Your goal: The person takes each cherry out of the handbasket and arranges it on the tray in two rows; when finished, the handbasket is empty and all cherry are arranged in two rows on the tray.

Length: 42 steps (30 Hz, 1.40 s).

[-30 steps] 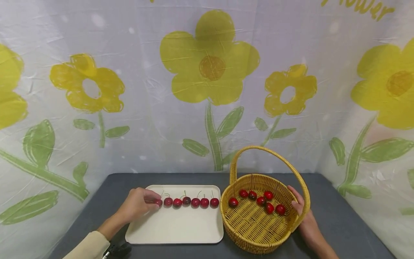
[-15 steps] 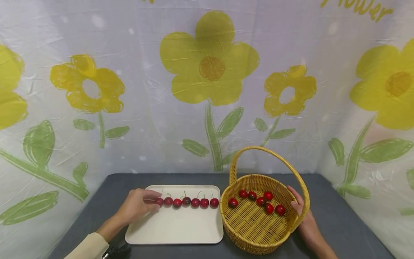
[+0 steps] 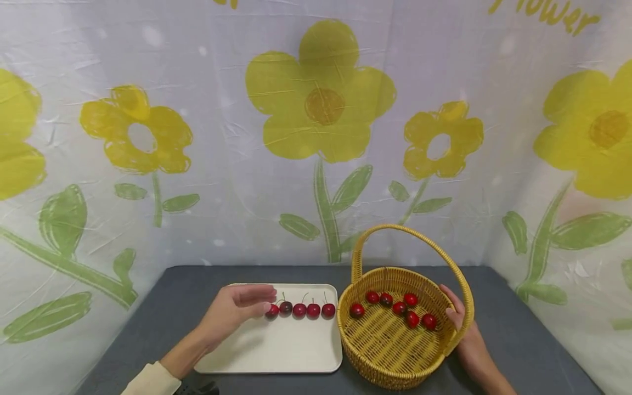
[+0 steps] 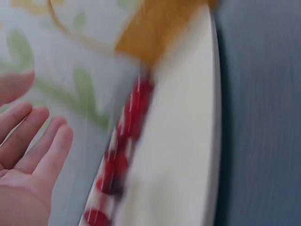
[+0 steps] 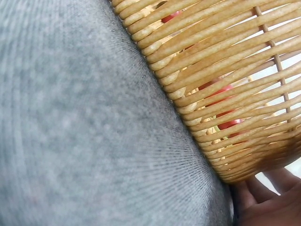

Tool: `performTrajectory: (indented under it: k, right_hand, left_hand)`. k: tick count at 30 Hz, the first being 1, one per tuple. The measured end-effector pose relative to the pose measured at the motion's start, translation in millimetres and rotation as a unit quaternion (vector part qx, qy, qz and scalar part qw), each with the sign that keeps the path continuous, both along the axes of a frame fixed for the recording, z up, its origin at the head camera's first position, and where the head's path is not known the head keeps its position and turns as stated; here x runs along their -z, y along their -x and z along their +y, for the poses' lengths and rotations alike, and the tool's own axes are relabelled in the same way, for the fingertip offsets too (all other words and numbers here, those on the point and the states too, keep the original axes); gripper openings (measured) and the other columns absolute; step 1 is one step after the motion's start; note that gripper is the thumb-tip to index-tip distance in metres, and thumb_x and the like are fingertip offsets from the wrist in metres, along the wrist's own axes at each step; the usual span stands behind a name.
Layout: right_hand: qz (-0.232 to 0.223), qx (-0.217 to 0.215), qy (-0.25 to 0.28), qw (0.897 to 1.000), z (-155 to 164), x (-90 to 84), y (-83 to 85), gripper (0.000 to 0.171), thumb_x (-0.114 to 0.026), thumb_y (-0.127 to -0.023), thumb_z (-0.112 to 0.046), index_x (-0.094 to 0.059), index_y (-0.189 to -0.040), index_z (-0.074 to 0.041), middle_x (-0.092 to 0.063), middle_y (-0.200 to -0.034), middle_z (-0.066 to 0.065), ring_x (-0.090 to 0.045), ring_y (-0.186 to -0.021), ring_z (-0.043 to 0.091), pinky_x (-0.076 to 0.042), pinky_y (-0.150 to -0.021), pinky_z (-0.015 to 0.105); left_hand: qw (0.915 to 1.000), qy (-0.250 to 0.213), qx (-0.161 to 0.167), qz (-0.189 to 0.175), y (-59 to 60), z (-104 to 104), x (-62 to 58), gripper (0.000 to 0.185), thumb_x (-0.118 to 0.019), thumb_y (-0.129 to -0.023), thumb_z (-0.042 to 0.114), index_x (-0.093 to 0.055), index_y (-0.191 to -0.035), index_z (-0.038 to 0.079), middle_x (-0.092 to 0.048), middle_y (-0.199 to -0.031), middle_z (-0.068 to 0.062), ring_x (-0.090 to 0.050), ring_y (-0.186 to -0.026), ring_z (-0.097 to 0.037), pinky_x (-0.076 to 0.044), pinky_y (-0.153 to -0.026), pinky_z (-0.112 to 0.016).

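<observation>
My left hand (image 3: 239, 310) is over the left part of a white tray (image 3: 276, 351), fingers extended and holding nothing. In the left wrist view the fingers of the left hand (image 4: 33, 146) are spread apart from the cherries. A row of red cherries (image 3: 299, 310) with thin stems lies along the tray's far side; the hand hides the row's left end in the head view. My right hand (image 3: 466, 329) holds the right side of a yellow wicker basket (image 3: 375, 370) with a tall handle. Several cherries (image 3: 399, 308) lie inside the basket.
The tray and basket stand side by side on a dark grey table (image 3: 148, 340). Behind them hangs a pale cloth (image 3: 222, 219) printed with yellow flowers. A dark object (image 3: 197, 388) sits at the left wrist, by the cream sleeve (image 3: 153, 379).
My left hand has left the leftmost cherry and moved right over the row, its fingers straightening. The right hand and basket have stayed in place.
</observation>
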State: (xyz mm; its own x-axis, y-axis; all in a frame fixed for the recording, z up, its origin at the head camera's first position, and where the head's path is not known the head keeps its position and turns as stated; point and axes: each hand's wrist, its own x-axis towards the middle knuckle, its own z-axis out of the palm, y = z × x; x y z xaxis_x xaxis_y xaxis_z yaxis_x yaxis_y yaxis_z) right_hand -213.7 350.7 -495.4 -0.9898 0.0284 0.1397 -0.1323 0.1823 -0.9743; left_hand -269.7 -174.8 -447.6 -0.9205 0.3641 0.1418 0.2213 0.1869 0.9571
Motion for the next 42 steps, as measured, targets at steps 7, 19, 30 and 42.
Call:
performTrajectory:
  k: [7, 19, 30, 42]
  right_hand:
    - [0.009, 0.0, -0.013, 1.0, 1.2, 1.1, -2.5, 0.056, -0.032, -0.122, -0.034, -0.021, -0.177, -0.026, -0.033, -0.172, 0.018, -0.055, -0.134, -0.012, -0.053, -0.1, 0.014]
    - [0.008, -0.013, -0.007, 1.0, 0.9, 0.9, -4.4, 0.057, -0.032, -0.122, -0.037, -0.019, -0.177, -0.029, -0.031, -0.175, 0.022, -0.056, -0.135, -0.009, -0.055, -0.1, 0.019]
    - [0.022, -0.008, -0.036, 0.999, 2.6, 0.7, -3.3, 0.056, -0.03, -0.122, -0.038, -0.02, -0.177, -0.027, -0.03, -0.176, 0.02, -0.051, -0.136, -0.012, -0.047, -0.102, 0.009]
    - [0.018, -0.002, -0.038, 0.999, 1.7, -0.9, -4.2, 0.056, -0.031, -0.122, -0.036, -0.022, -0.176, -0.028, -0.031, -0.176, 0.019, -0.051, -0.135, -0.012, -0.049, -0.101, 0.012]
  left_hand:
    - [0.9754, -0.123, 0.167, -0.074, -18.6, 78.7, -16.2, 0.053, -0.078, -0.102, 0.01, -0.06, -0.149, -0.01, -0.07, -0.144, -0.025, -0.074, -0.129, -0.024, -0.06, -0.106, -0.032]
    - [0.965, -0.122, 0.229, -0.037, -6.6, 197.4, -28.7, 0.043, -0.077, -0.104, 0.017, -0.07, -0.144, 0.003, -0.075, -0.139, -0.018, -0.075, -0.127, -0.022, -0.061, -0.104, -0.031]
    - [0.9837, -0.015, 0.178, 0.025, -0.2, 268.3, -19.0, 0.037, -0.084, -0.099, 0.02, -0.079, -0.133, 0.009, -0.082, -0.124, 0.001, -0.077, -0.115, -0.009, -0.059, -0.096, -0.019]
    - [0.9155, 0.29, 0.178, 0.214, -0.1, 293.9, -4.9, 0.048, -0.078, -0.102, 0.017, -0.069, -0.15, 0.017, -0.079, -0.132, 0.004, -0.066, -0.086, -0.006, -0.052, -0.092, -0.016]
